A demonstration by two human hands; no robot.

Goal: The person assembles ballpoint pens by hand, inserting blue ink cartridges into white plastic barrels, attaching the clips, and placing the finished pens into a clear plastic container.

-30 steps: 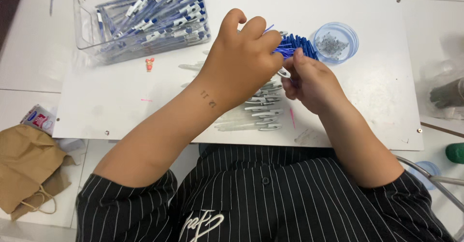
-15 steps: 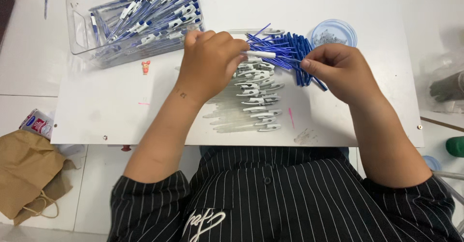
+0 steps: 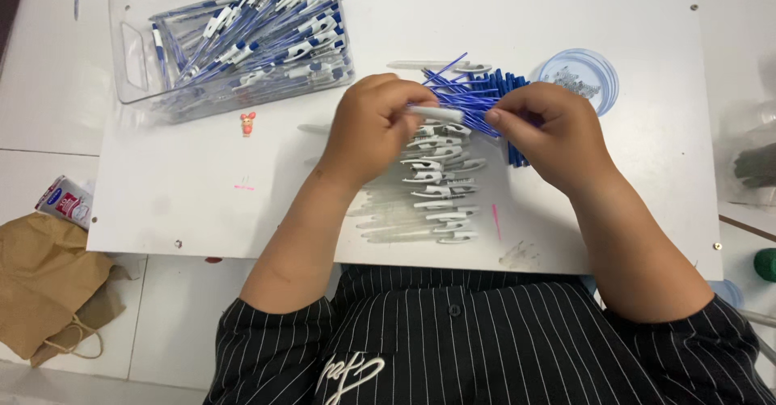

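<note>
A white pen barrel [image 3: 436, 114] is being held level between the two hands above the middle of the white board [image 3: 202, 211], and it looks as though a thin blue refill is being fed into its right-hand end. The left hand [image 3: 373, 130] is pinching the barrel's left part with fingers curled closed around it, likely to keep it steady, while the right hand [image 3: 554, 134] is closing thumb and forefinger at the barrel's other end; whether it is gripping the refill or the barrel tip itself cannot be told, since the fingers are covering the spot. Just behind the hands a heap of blue refills [image 3: 473, 90] is lying fanned out, within easy reach of the right hand. Under and below the left hand a row of white barrels with clips [image 3: 436, 187] is lying side by side, seemingly stacked so that the left hand can be picking them one at a time. Further right, a round clear dish [image 3: 602, 78] holding small metal bits is sitting near the board's far edge. At the far left a clear plastic bin [image 3: 137, 49] is holding many blue-and-white pens, piled slanting. A tiny red figure [image 3: 247, 122] is lying just in front of the bin. Off the board, at the left, a small blue, white and red packet [image 3: 65, 200] is resting beside a crumpled brown paper bag [image 3: 48, 284].
</note>
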